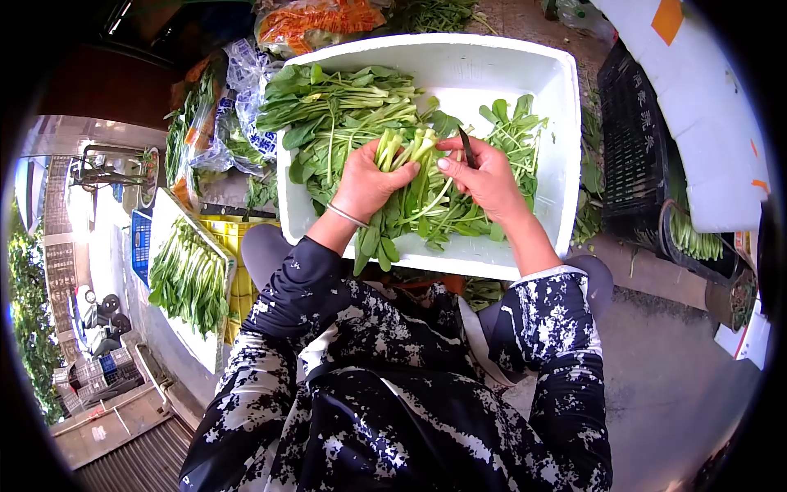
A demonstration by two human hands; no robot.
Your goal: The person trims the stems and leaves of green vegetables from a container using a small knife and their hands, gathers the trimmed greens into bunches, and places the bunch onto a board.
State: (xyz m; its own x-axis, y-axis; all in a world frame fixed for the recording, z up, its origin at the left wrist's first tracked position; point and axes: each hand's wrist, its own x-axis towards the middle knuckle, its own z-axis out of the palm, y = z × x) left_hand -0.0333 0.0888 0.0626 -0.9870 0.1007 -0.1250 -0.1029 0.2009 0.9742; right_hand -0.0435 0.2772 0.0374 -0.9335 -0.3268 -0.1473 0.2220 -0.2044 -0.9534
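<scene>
My left hand [373,182], with a bangle at the wrist, is closed round a bunch of leafy greens [420,150], pale stem ends up and leaves hanging down. Close beside it, my right hand [485,176] grips a small dark knife [468,149], its blade pointing up, with the fingers at the stem ends. Both hands are over a white foam box [557,90]. A thick pile of greens [352,102] fills the left side of the box, and looser leafy stems [516,139] lie at its right.
Bagged greens [238,115] stand left of the box, and an orange-printed bag [316,25] is behind it. At the left, greens [190,271] lie on a white foam lid by a yellow crate [240,283]. A black crate [635,148] stands at the right.
</scene>
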